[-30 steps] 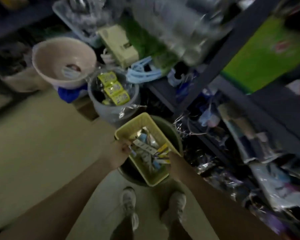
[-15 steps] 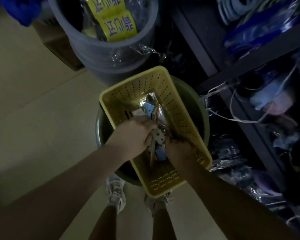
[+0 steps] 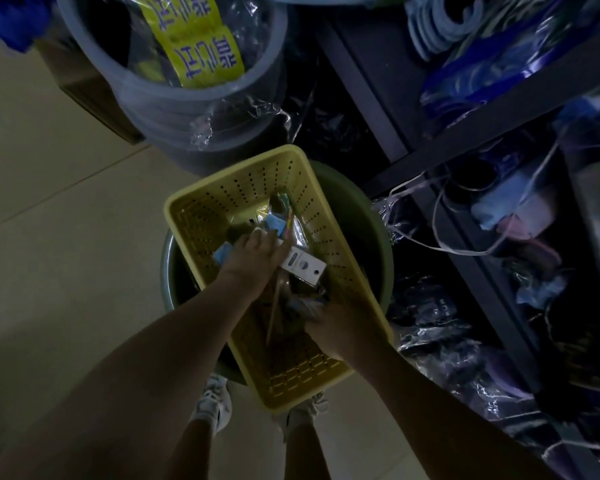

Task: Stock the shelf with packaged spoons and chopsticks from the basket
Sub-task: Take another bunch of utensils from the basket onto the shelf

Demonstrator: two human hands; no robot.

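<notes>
From the head camera, looking straight down in dim light, a yellow perforated basket (image 3: 201, 216) sits on top of a dark green round tub (image 3: 368, 216) standing on the tiled floor (image 3: 66, 220). Both hands are down inside the basket among the packaged spoons and chopsticks (image 3: 284, 220), which lie in a loose heap toward its middle and far end. The left hand (image 3: 257, 258) lies over the packets with its fingers bent down onto a white carded packet (image 3: 303, 268); whether it actually grips that packet I cannot tell. The right hand (image 3: 333, 323) is lower in the basket near its right wall, blurred, with its fingers curled among the packets, and what it holds cannot be made out. A thin pale stick, possibly a chopstick (image 3: 274, 310), runs between the two hands. Beyond the basket stands a grey bucket (image 3: 194, 109) with yellow-labelled goods wrapped in clear plastic. To the right is a dark metal shelf (image 3: 471, 133) crowded with bagged wares and white string. Two white shoes (image 3: 210, 403) show beneath the basket.
</notes>
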